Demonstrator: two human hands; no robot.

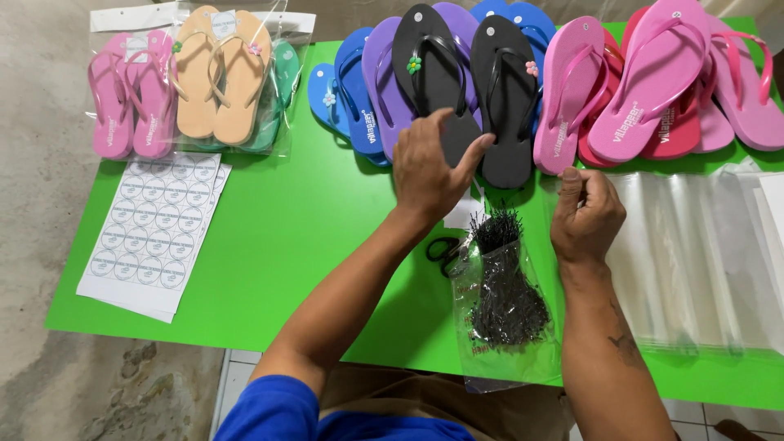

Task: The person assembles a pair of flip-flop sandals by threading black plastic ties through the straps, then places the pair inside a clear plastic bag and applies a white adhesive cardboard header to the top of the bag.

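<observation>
My left hand (429,167) grips the heel of a black flip-flop (431,77) with a small flower charm, thumb and fingers around its edge. A second black flip-flop (505,98) lies right beside it. My right hand (584,214) rests on the green table (302,237) with fingers curled, at the edge of a stack of clear plastic bags (702,261); whether it pinches a bag I cannot tell. Between my hands lies a clear bag of thin black tag pins (505,298), with black scissors (445,251) partly under it.
Blue (351,94), purple (380,82), pink (653,77) and red flip-flops overlap along the table's far edge. Bagged pink (131,94) and tan (216,77) pairs lie at the far left. Sheets of round white stickers (151,233) sit at the left.
</observation>
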